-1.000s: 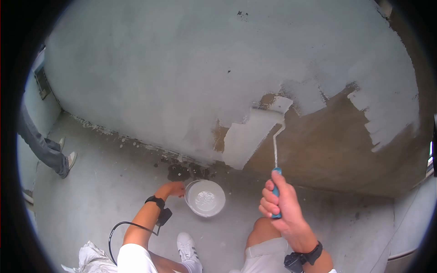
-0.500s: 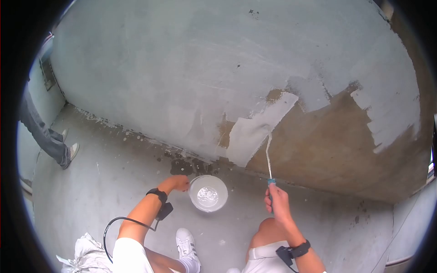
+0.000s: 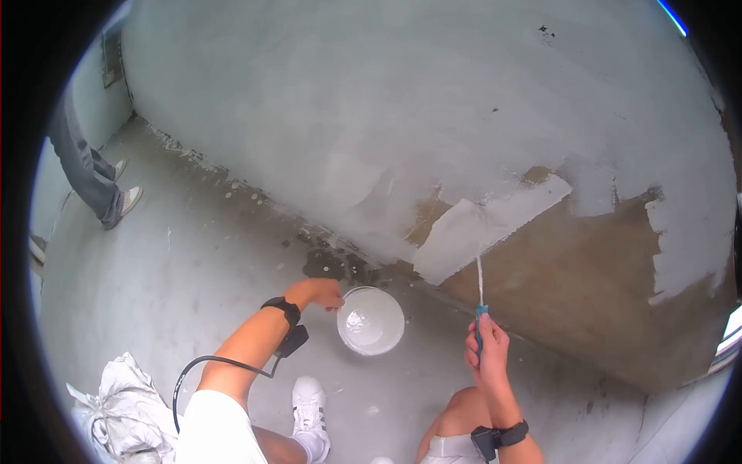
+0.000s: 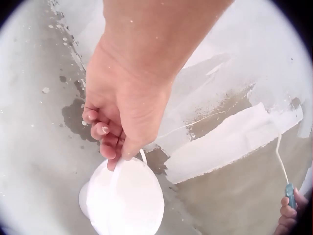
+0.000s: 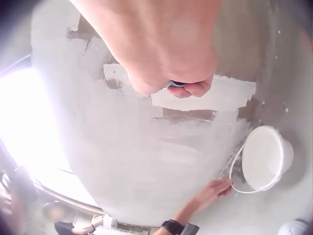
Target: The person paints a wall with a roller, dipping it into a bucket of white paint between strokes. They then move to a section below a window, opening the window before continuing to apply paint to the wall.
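Note:
My left hand (image 3: 315, 294) pinches the wire-like handle (image 5: 233, 171) of a white bucket (image 3: 371, 321) holding white paint. The left wrist view shows that hand (image 4: 124, 105) with its fingertips at the rim side of the bucket (image 4: 132, 196). In my right hand (image 3: 488, 352) is the blue-green grip (image 3: 481, 317) of a paint roller, its bent metal rod (image 3: 480, 278) reaching to the wall. Around the rod's end lies a bright white painted strip (image 3: 495, 220); the roller head cannot be made out clearly. Brown unpainted wall (image 3: 572, 271) lies below the strip.
Grey-painted wall (image 3: 348, 93) rises above. At the far left stands a person in grey trousers (image 3: 83, 170). A crumpled whitish cloth or bag (image 3: 127, 410) lies on the floor (image 3: 147, 271) at lower left. My white shoe (image 3: 309, 410) is below the bucket.
The head view has shifted and tilted. The roller has come down from the strip's upper right to its lower edge, with my right hand lower. My left hand still holds the bucket's handle.

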Demonstrator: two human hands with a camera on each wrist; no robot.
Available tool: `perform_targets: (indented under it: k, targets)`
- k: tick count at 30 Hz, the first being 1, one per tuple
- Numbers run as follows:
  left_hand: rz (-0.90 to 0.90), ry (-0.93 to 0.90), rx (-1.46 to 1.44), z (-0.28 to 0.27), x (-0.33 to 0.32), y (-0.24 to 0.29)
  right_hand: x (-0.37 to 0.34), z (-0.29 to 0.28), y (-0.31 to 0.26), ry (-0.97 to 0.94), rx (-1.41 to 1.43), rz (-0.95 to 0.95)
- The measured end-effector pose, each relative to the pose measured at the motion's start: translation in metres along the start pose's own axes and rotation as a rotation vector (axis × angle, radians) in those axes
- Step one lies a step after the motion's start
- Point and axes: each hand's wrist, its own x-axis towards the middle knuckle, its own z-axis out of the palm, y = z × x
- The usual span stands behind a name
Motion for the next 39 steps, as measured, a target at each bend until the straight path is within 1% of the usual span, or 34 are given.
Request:
perform_targets:
  k: [4,6,8,10,11,15,18,21,25,28,30,32,34,37,39]
  targets:
    - [-0.032,-0.009,0.066,0.009,0.010,-0.008,0.030,0.072,-0.003,-0.092,-0.021,0.055]
    - [-0.038,-0.036,0.096,0.013,0.017,-0.015,0.051,0.109,-0.004,-0.169,-0.025,0.023]
    - [-0.038,-0.004,0.092,0.011,0.010,-0.012,0.067,0.145,-0.014,-0.239,0.005,0.041]
    - [-0.040,0.009,0.090,0.011,0.007,-0.011,0.077,0.177,-0.025,-0.271,0.004,0.026]
    - [-0.039,0.007,0.093,0.012,0.009,-0.012,0.079,0.185,-0.029,-0.283,0.002,0.019]
    - [-0.016,0.016,0.119,0.014,0.015,-0.014,0.074,0.178,-0.035,-0.259,0.030,0.047]
    - [0.003,-0.008,0.154,0.016,0.020,-0.019,0.058,0.127,-0.029,-0.169,0.016,0.062]
    - [-0.036,-0.005,0.173,0.010,0.010,-0.004,0.030,0.067,-0.029,-0.067,0.016,0.075]
    - [0.026,-0.027,0.190,0.006,0.011,-0.002,0.001,-0.006,-0.020,0.085,0.019,0.038]
    - [0.068,-0.022,0.173,0.004,0.013,-0.007,-0.015,-0.045,-0.019,0.162,-0.013,0.014]
    - [0.068,-0.031,0.171,0.006,0.007,-0.005,-0.013,-0.057,-0.017,0.160,-0.058,0.004]
    - [0.077,-0.015,0.153,0.008,0.007,-0.003,-0.007,-0.054,-0.011,0.147,-0.080,0.011]
    - [0.081,-0.009,0.143,0.011,0.006,-0.002,0.004,-0.034,-0.004,0.085,-0.067,0.033]
    - [0.071,-0.004,0.140,0.012,0.002,-0.001,0.033,0.025,0.002,-0.009,-0.080,0.078]
    - [0.045,0.014,0.115,0.009,-0.003,0.003,0.057,0.074,0.006,-0.088,-0.090,0.064]
